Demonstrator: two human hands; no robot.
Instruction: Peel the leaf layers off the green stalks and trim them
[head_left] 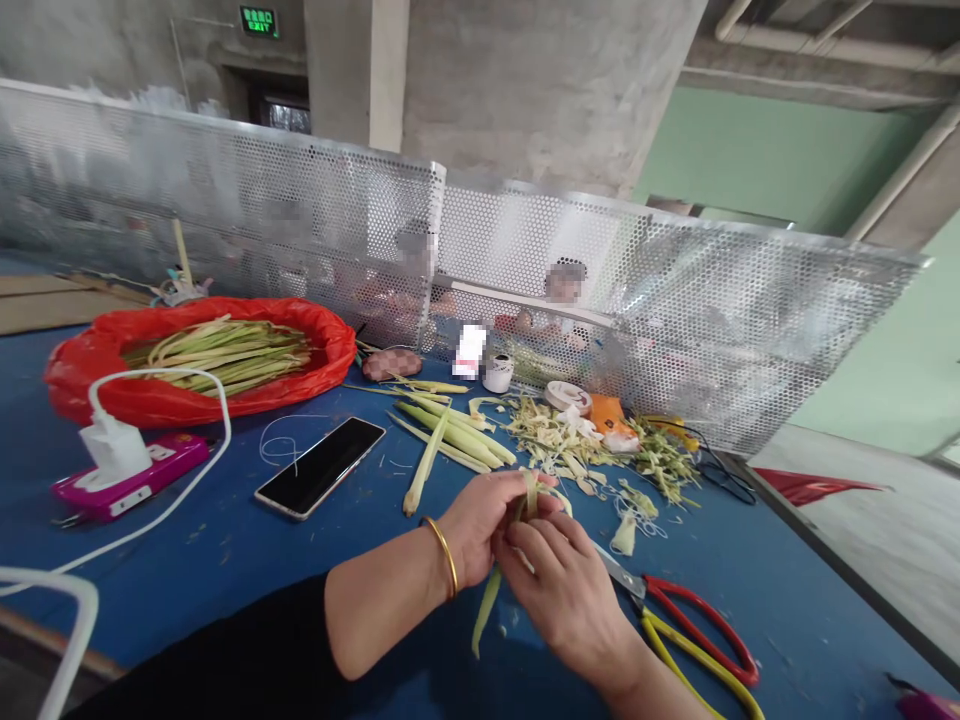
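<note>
"What were the hands doing on your feed?"

"From my desk I saw the left hand [480, 515] pinching a green leaf strip [487, 608] between thumb and fingers. The right hand [559, 575] had its fingers curled tight on it too, fingertips hidden."

"Where was the strip, and how did it point?"

"In both hands, above the blue table [420, 660]. Its long axis slanted, the upper part bent over the left fingers, the narrow tail pointing down and leftward, toward the wearer."

"And around them?"

"I had scissors [637, 588] lying just right of the right hand, handles toward the wearer. Ahead lay loose leaves [457, 435] and a heap of pale scraps [551, 430]."

"Containers?"

"A red plastic bag [334, 335], rolled open at far left, full of long green stalks [232, 350]. Near the perforated screen [517, 225] stood a small white tub [497, 373]; I couldn't tell its contents."

"Any writing?"

"I read EXIT on the green wall sign [259, 21], under Chinese characters. The marks on an orange packet [609, 413] were too small."
</note>
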